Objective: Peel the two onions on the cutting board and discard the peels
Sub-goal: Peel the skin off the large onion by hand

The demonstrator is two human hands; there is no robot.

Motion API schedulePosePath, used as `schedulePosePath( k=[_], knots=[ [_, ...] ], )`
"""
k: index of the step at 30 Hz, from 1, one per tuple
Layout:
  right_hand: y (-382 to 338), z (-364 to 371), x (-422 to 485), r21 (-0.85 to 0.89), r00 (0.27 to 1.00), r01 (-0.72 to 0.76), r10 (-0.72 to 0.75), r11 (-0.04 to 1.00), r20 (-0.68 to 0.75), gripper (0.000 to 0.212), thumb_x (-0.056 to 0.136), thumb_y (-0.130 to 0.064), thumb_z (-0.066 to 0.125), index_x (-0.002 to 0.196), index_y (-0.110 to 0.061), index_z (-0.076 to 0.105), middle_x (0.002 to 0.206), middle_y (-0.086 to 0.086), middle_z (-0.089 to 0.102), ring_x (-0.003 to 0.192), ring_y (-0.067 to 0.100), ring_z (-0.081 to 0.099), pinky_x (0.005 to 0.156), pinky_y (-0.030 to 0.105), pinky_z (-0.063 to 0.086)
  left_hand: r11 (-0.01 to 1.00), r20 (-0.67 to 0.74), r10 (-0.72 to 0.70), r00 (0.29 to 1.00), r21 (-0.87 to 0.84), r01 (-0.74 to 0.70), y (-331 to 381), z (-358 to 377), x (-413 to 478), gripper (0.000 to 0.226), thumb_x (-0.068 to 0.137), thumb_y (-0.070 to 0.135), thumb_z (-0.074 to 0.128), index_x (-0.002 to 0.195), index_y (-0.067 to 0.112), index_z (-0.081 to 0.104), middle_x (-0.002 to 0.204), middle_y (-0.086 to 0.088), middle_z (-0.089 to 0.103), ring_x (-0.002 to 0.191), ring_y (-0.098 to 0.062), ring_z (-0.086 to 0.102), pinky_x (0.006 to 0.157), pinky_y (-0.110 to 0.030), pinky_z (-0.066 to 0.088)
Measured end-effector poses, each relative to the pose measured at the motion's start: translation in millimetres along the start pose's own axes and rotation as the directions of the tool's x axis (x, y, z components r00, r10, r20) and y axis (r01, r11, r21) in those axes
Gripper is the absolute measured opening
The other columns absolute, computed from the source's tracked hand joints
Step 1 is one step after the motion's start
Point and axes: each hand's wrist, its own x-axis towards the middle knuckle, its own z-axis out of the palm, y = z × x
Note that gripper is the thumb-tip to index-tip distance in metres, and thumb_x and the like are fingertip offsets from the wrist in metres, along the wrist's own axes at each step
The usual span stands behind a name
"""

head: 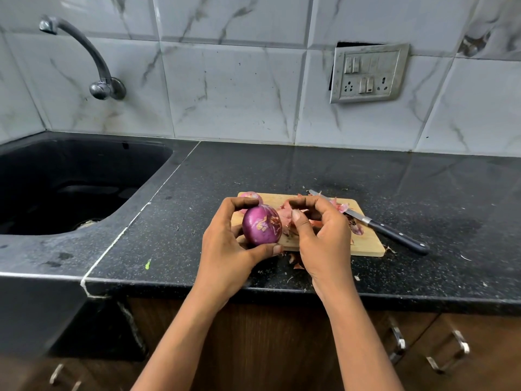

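My left hand grips a purple onion above the near left part of the wooden cutting board; bits of thin skin still cling to it. My right hand hovers just right of the onion with fingers curled, and I cannot tell whether it pinches a scrap of peel. A second onion lies at the board's far left corner, mostly hidden behind my left fingers. Loose pinkish peels are piled in the middle of the board.
A black-handled knife lies across the board's right end, blade pointing far left. Peel scraps lie on the black counter before the board. A dark sink with a tap is at the left.
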Motion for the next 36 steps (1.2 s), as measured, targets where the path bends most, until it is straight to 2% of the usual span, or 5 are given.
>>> schedulePosePath(
  k=[6, 17, 25, 29, 36],
  knots=[
    [-7.4, -1.8, -2.6, 0.100, 0.997, 0.036, -0.042, 0.994, 0.062, 0.004, 0.092, -0.021, 0.074, 0.094, -0.020, 0.077, 0.093, -0.006, 0.073, 0.091, 0.014, 0.071, 0.074, 0.032, 0.057, 0.999, 0.005, -0.024, 1.000, -0.022, 0.024, -1.5, -0.6, 0.5, 0.077, 0.059, -0.006, 0.094, 0.120, 0.024, 0.057, 0.131, 0.008, 0.061, 0.101, -0.015, 0.074, 0.086, -0.039, 0.062],
    [-8.0, -2.7, -1.6, 0.053, 0.978, 0.081, -0.089, 0.995, 0.188, 0.007, 0.086, -0.007, 0.077, 0.083, -0.013, 0.073, 0.086, -0.005, 0.068, 0.090, 0.010, 0.064, 0.077, 0.019, 0.049, 1.000, 0.029, -0.024, 0.999, -0.017, 0.024, -3.5, -2.1, 1.0, 0.074, 0.060, -0.010, 0.092, 0.118, 0.020, 0.056, 0.126, 0.009, 0.063, 0.102, -0.012, 0.073, 0.087, -0.039, 0.062],
    [-6.6, 7.5, -6.8, -0.349, 0.950, 0.305, -0.257, 0.886, 0.179, 0.021, 0.096, -0.036, 0.053, 0.090, -0.018, 0.061, 0.093, -0.008, 0.057, 0.095, 0.016, 0.052, 0.080, 0.036, 0.044, 1.000, -0.009, -0.027, 1.000, -0.008, 0.027, -6.7, -1.7, 1.2, 0.075, 0.058, -0.003, 0.095, 0.118, 0.022, 0.056, 0.125, 0.008, 0.065, 0.102, -0.016, 0.074, 0.089, -0.040, 0.061],
    [-9.0, 10.6, -13.8, -0.509, 0.930, 0.359, -0.344, 0.782, 0.127, 0.017, 0.098, -0.031, 0.052, 0.091, -0.016, 0.059, 0.095, -0.004, 0.058, 0.094, 0.021, 0.053, 0.078, 0.043, 0.046, 1.000, -0.010, -0.028, 1.000, 0.008, 0.028, -7.6, -0.7, 1.0, 0.072, 0.060, 0.001, 0.095, 0.117, 0.020, 0.056, 0.121, 0.012, 0.066, 0.100, -0.014, 0.074, 0.090, -0.043, 0.061],
    [-6.0, 6.1, -14.8, -0.214, 0.985, 0.164, -0.147, 0.963, 0.093, 0.020, 0.099, -0.028, 0.051, 0.098, -0.012, 0.064, 0.094, -0.003, 0.064, 0.092, 0.016, 0.059, 0.081, 0.035, 0.049, 0.998, -0.017, -0.007, 1.000, 0.059, 0.008, -7.4, 2.0, 1.3, 0.075, 0.048, 0.035, 0.096, 0.111, 0.029, 0.055, 0.120, 0.015, 0.065, 0.101, -0.015, 0.073, 0.088, -0.042, 0.062]
  ],
)
